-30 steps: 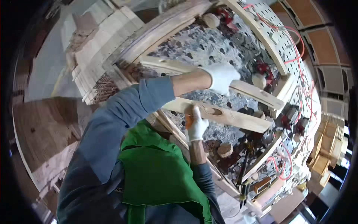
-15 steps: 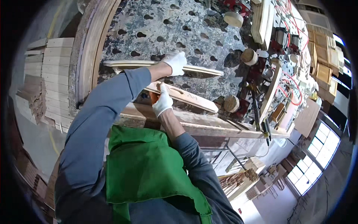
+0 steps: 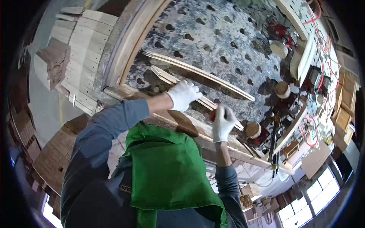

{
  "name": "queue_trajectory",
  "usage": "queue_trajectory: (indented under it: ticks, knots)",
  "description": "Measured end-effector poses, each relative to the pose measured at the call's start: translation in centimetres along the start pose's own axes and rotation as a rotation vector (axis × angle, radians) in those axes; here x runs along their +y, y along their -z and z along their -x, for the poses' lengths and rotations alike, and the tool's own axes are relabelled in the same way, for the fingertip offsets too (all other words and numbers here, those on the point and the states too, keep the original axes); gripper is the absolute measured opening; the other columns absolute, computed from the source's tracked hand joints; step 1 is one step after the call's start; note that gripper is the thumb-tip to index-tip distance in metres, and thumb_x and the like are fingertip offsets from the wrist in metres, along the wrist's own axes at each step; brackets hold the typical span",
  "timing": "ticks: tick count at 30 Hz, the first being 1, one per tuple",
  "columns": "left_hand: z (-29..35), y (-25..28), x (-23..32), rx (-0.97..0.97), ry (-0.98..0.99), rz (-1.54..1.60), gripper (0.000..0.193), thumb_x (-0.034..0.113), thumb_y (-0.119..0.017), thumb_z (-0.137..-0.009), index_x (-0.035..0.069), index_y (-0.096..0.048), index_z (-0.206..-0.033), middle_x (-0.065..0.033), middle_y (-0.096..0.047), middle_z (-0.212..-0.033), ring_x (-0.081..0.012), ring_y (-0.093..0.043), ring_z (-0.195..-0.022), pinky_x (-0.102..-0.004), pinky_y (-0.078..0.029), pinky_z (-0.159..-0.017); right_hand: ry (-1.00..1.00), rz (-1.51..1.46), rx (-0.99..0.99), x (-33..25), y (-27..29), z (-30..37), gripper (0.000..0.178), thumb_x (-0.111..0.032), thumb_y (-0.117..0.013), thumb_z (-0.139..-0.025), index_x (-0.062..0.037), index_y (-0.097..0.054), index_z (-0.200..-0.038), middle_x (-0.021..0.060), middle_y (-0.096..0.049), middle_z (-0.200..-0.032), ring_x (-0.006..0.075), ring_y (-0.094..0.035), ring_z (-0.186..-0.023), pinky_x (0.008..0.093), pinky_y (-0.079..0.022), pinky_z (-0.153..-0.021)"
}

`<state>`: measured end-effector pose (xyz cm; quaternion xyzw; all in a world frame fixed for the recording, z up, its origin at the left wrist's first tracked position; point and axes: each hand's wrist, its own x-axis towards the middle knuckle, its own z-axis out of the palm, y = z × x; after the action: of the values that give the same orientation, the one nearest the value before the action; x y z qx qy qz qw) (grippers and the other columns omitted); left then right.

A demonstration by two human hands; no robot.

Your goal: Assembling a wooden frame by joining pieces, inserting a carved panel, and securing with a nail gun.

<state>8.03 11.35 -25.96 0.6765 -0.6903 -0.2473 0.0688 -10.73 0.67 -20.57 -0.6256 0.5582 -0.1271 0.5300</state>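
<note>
My left hand (image 3: 183,95), in a white glove, is closed over a pale wooden slat (image 3: 206,102) with a layered edge facing up. Toward that slat's right end is my right hand (image 3: 224,123), also gloved, with thumb and fingers closed around a small red-orange thing (image 3: 213,115), mostly hidden by the glove. A second slat (image 3: 201,73) lies beyond the first, roughly parallel to it. Both slats are on a worn metal bench top (image 3: 228,35) full of keyhole-shaped holes.
A wooden rail (image 3: 138,36) edges the bench at left, beside stacked pale boards (image 3: 85,49). Round wooden clamp pads (image 3: 282,89) on red mounts stand at right, near a black bar clamp (image 3: 274,138) and red hoses (image 3: 317,129). My green apron (image 3: 171,174) hangs below.
My right hand has moved right along the near slat, and my left hand has come from the far slat onto the near one. The near slat has turned from its flat face onto its edge.
</note>
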Motion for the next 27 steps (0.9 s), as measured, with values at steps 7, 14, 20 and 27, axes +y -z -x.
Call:
queue_trajectory:
  ticks: [7, 14, 20, 27]
  knots:
    - [-0.4, -1.6, 1.3, -0.107, 0.056, -0.038, 0.009, 0.013, -0.067, -0.083, 0.009, -0.074, -0.088, -0.0113, -0.071, -0.093, -0.0264, -0.065, -0.077, -0.0417, -0.054, -0.069, 1.045, 1.010, -0.193, 0.8, -0.7, -12.5, 0.052, -0.013, -0.074, -0.084, -0.0067, -0.057, -0.132, 0.0154, -0.067, -0.106, 0.0354, -0.065, -0.092, 0.0475, -0.050, -0.092]
    - [6.4, -3.9, -0.1, -0.263, 0.097, 0.147, 0.017, 0.007, -0.065, -0.081, 0.006, -0.077, -0.093, -0.0157, -0.071, -0.092, -0.0331, -0.068, -0.077, -0.0472, -0.057, -0.067, 0.760, 1.072, -0.306, -1.7, -0.5, -19.6, 0.020, -0.006, -0.064, -0.083, -0.0072, -0.066, -0.103, 0.0126, -0.066, -0.092, 0.0350, -0.062, -0.081, 0.0462, -0.051, -0.078]
    - [5.4, -2.0, -0.2, -0.239, 0.143, 0.183, 0.012, 0.008, -0.065, -0.081, 0.006, -0.077, -0.086, -0.0120, -0.071, -0.092, -0.0300, -0.066, -0.074, -0.0469, -0.054, -0.063, 0.903, 0.888, -0.162, -5.5, 3.2, -30.2, 0.029, -0.007, -0.066, -0.084, -0.0078, -0.072, -0.113, 0.0134, -0.071, -0.091, 0.0354, -0.064, -0.078, 0.0429, -0.053, -0.075]
    - [4.6, -3.2, -0.4, -0.215, 0.137, 0.261, 0.011, 0.011, -0.065, -0.085, 0.009, -0.076, -0.087, -0.0111, -0.070, -0.088, -0.0289, -0.065, -0.070, -0.0454, -0.052, -0.060, 0.711, 1.120, -0.130, -6.4, 3.5, -39.1, 0.034, -0.015, -0.066, -0.090, -0.0086, -0.067, -0.124, 0.0163, -0.072, -0.104, 0.0376, -0.067, -0.086, 0.0428, -0.053, -0.080]
